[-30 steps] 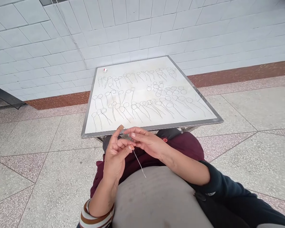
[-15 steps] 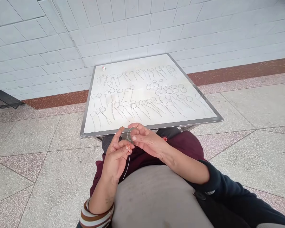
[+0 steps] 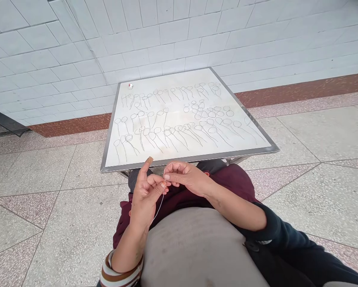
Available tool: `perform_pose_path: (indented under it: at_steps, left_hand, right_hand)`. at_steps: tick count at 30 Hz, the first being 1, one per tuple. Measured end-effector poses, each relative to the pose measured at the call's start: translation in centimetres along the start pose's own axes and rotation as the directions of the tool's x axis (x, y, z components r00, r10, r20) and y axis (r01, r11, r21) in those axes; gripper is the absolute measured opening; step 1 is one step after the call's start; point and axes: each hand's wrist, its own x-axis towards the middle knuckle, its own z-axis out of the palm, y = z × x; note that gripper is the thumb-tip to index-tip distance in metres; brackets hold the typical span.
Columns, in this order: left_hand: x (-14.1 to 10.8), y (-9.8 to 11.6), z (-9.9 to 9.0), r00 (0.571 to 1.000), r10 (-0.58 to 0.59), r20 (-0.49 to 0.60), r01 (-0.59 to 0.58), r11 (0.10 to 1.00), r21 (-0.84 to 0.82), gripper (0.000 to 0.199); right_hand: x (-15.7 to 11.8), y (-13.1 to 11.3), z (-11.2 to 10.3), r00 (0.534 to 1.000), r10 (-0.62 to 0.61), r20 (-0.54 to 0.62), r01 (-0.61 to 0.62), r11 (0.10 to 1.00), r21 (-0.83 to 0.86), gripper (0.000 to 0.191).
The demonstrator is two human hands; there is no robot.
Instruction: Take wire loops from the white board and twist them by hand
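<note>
A thin pale wire [image 3: 161,205] runs between my two hands above my lap, in front of the table's near edge. My left hand [image 3: 147,191] pinches it between thumb and fingertips, with the index finger raised and a tan wrap on its tip. The wire's loose end hangs down below that pinch. Close against it, my right hand [image 3: 186,177] is closed on the upper part of the wire, which curves over its fingers. Most of that curve is hidden by the right fingers.
A white table [image 3: 173,157] with a grey metal rim stands against the tiled wall [image 3: 179,44]. Rows of looped wires [image 3: 198,127] with tails lie across it, along with several plain rings [image 3: 214,114]. A small red and white object [image 3: 130,86] sits at the far left corner.
My right hand has moved slightly down and closer to my left fingertips, its fingers more closed on the wire. The wire's open curve has drawn in between the hands.
</note>
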Motion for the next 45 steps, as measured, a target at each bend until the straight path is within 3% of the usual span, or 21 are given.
perform_pose_path:
  at_steps: [11, 17, 28, 31, 33, 36, 38, 45]
  left_hand:
    - [-0.1, -0.2, 0.4, 0.997, 0.058, -0.057, -0.047, 0.984, 0.170, 0.077]
    - [-0.1, -0.5, 0.4, 0.993, 0.076, -0.094, -0.059, 0.983, 0.172, 0.077]
    - [0.2, -0.7, 0.3, 0.976, 0.113, -0.188, -0.079, 0.980, 0.180, 0.066]
    - [0.1, -0.4, 0.3, 0.977, 0.105, -0.186, -0.063, 0.974, 0.217, 0.065]
    - [0.1, -0.1, 0.4, 0.979, 0.096, -0.182, -0.048, 0.967, 0.251, 0.065]
    - [0.0, 0.1, 0.3, 0.978, 0.094, -0.185, -0.034, 0.952, 0.303, 0.063]
    - [0.0, 0.1, 0.2, 0.976, 0.095, -0.194, -0.027, 0.945, 0.326, 0.062]
    - [0.1, 0.1, -0.1, 0.973, 0.093, -0.209, -0.016, 0.940, 0.341, 0.060]
  right_hand:
    - [-0.2, -0.2, 1.1, 0.997, -0.004, -0.079, 0.003, 1.000, -0.015, 0.024]
    - [-0.5, -0.6, 1.2, 0.992, -0.025, -0.123, 0.009, 0.991, -0.132, 0.024]
    - [-0.6, -0.7, 1.0, 0.988, -0.139, -0.072, 0.107, 0.935, -0.338, 0.020]
    - [-0.4, -1.1, 0.4, 0.942, -0.327, -0.073, 0.241, 0.812, -0.531, 0.021]
    - [-0.2, -1.4, -0.1, 0.885, -0.464, 0.041, 0.361, 0.627, -0.690, 0.020]
    - [0.1, -1.8, -0.7, 0.831, -0.509, 0.224, 0.462, 0.407, -0.788, 0.014]
    - [0.2, -1.8, -0.8, 0.825, -0.503, 0.257, 0.474, 0.370, -0.799, 0.015]
    - [0.1, -1.3, -0.3, 0.829, -0.507, 0.234, 0.453, 0.366, -0.813, 0.011]
